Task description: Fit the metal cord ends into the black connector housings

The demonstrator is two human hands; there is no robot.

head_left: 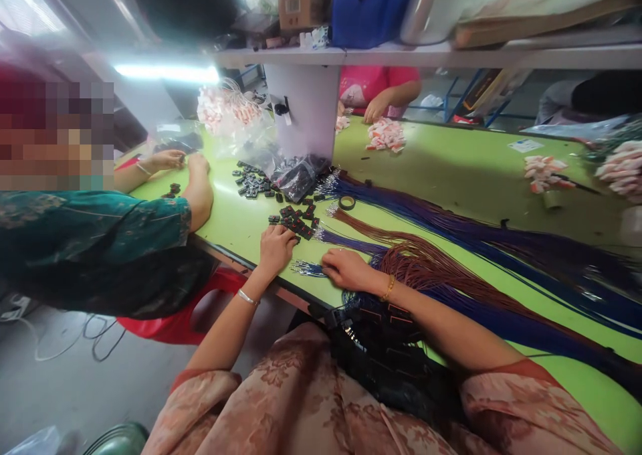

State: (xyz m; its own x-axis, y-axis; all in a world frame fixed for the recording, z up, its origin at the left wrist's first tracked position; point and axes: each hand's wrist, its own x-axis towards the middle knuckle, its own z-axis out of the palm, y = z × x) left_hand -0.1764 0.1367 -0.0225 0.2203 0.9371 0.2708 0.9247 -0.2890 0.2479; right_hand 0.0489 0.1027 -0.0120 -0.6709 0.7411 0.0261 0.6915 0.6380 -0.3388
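My left hand [277, 249] is at the near edge of a pile of small black plastic connectors [299, 226], some with red-orange marks. Its fingers are bent together on a connector there, mostly covered by the fingertips. To its right, my right hand [347, 269] is closed at the blue wires [315, 269], whose bare metal terminals point left past the fingers. Just behind lie another bundle of blue-purple wires [346, 241] and a bundle of brown wires [361, 227], their terminals also toward the left.
More black connectors [253, 180] and a clear bag of black parts [301, 177] lie farther back. A black tape roll [347, 203] sits by the wires. Dark cables and connectors [386, 334] cover my lap. Left, a co-worker's arm [199, 191] rests on the green table [231, 234]; a shelf [401, 56] hangs above.
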